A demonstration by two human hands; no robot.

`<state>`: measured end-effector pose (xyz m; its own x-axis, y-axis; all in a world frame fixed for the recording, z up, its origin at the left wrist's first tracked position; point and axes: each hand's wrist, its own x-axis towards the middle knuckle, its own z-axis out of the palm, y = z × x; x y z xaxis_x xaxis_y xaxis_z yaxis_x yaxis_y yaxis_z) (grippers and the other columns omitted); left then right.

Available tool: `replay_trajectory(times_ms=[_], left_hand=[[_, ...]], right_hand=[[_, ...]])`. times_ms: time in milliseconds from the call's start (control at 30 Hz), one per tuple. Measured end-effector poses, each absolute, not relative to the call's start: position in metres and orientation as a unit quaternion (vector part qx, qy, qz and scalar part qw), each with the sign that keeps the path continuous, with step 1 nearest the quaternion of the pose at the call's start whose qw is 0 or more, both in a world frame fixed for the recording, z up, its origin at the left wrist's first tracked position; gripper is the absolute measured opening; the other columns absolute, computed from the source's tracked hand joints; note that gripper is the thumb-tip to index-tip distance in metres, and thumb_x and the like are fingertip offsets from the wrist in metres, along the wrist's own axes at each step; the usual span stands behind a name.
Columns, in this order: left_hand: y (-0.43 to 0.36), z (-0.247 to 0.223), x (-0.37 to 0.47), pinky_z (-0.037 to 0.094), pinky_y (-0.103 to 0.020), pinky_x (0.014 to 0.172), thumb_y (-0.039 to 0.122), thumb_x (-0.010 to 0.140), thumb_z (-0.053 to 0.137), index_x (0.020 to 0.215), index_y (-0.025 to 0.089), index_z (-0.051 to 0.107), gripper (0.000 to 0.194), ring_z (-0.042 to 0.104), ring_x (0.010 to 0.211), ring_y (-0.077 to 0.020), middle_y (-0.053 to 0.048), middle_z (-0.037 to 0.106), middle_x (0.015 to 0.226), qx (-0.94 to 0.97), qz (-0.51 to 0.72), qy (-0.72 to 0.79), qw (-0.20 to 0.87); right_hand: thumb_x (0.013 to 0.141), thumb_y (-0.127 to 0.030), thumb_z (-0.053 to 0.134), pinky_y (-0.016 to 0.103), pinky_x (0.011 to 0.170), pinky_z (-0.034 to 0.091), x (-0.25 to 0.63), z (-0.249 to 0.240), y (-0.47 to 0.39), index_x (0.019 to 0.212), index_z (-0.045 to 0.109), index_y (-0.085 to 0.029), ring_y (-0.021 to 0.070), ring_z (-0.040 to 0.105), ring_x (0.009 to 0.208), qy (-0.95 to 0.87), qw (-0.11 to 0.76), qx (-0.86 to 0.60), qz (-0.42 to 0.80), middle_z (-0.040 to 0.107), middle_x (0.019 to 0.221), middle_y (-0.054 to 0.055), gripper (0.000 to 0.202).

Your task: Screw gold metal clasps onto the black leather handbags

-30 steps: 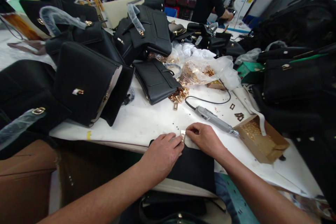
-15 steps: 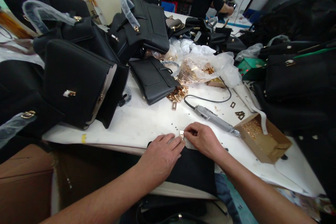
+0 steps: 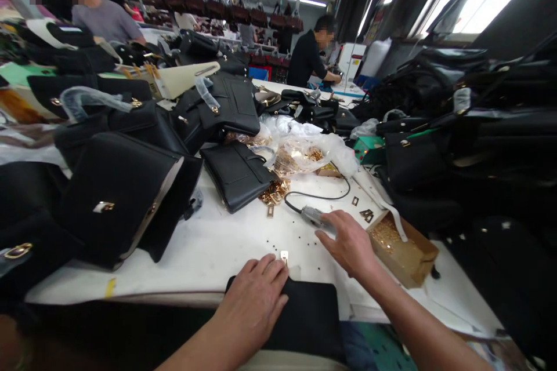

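Observation:
My left hand [image 3: 256, 295] lies flat on a black leather bag flap [image 3: 311, 307] at the table's near edge. Its fingertips touch a small gold metal clasp plate [image 3: 284, 256] at the flap's far edge and cover its lower part. My right hand [image 3: 348, 240] is over a grey electric screwdriver [image 3: 311, 215], thumb and fingers apart. The hand hides the tool's front part, and I cannot tell whether it touches the tool.
A cardboard box [image 3: 420, 269] of small gold pieces stands on the right. Beyond are gold fittings [image 3: 275, 191], plastic bags [image 3: 331, 148] and a black cable [image 3: 319, 196]. Black handbags [image 3: 113, 197] crowd the left. A co-worker [image 3: 304, 61] is at the back; another person [image 3: 104, 17] is at far left.
My right hand has left the clasp plate and moved right and away to the screwdriver, its fingers parting. My left hand stays on the flap. The view has tilted up.

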<state>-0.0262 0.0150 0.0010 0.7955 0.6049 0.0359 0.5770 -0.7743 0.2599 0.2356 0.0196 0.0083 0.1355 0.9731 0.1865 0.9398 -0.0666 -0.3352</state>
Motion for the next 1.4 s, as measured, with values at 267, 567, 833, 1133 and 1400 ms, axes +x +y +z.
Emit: replay_trajectory(times_ms=[267,567,833,1133,1400], left_hand=[[0.010,-0.013,-0.030,0.040,-0.050,0.113,0.031,0.094,0.061,0.138,0.023,0.055,0.046,0.046,0.140,-0.0301,-0.007,0.054,0.150,0.944,0.082,0.311,0.068],[0.013,-0.008,-0.028,0.045,-0.048,0.110,0.027,0.091,0.062,0.135,0.023,0.059,0.044,0.055,0.132,-0.0288,-0.008,0.058,0.146,0.942,0.084,0.314,0.087],[0.017,-0.016,-0.032,0.046,-0.047,0.110,0.033,0.093,0.061,0.138,0.029,0.058,0.045,0.054,0.133,-0.0279,-0.004,0.057,0.148,0.943,0.083,0.308,0.092],[0.020,-0.018,-0.033,0.046,-0.045,0.109,0.031,0.092,0.062,0.138,0.030,0.056,0.046,0.055,0.132,-0.0276,-0.003,0.057,0.147,0.945,0.098,0.299,0.092],[0.019,-0.016,-0.032,0.046,-0.045,0.108,0.031,0.092,0.063,0.137,0.030,0.056,0.046,0.056,0.130,-0.0274,-0.003,0.058,0.147,0.944,0.110,0.299,0.086]], right_hand=[[0.089,-0.035,0.064,0.032,0.084,0.044,0.272,0.011,0.029,0.111,0.070,-0.023,0.0234,0.066,0.096,-0.660,0.130,-0.735,0.091,0.069,0.105,0.008,0.026],[0.085,-0.058,0.058,0.036,0.069,0.056,0.299,0.056,0.053,0.095,0.058,-0.023,0.0230,0.068,0.075,-0.342,0.648,-0.588,0.343,0.067,0.082,0.004,0.037],[0.063,-0.056,0.085,0.022,0.036,0.038,0.301,0.028,0.096,0.079,0.058,-0.019,0.0119,0.054,0.042,-0.213,0.736,-0.613,0.190,0.058,0.052,-0.006,0.049],[0.066,-0.055,0.084,0.021,0.032,0.036,0.311,0.008,0.120,0.077,0.059,-0.017,0.0111,0.051,0.037,-0.223,0.725,-0.633,0.156,0.063,0.050,-0.002,0.046],[0.066,-0.054,0.084,0.020,0.033,0.038,0.309,-0.004,0.127,0.075,0.057,-0.017,0.0109,0.051,0.038,-0.224,0.720,-0.636,0.163,0.062,0.049,-0.003,0.046]])
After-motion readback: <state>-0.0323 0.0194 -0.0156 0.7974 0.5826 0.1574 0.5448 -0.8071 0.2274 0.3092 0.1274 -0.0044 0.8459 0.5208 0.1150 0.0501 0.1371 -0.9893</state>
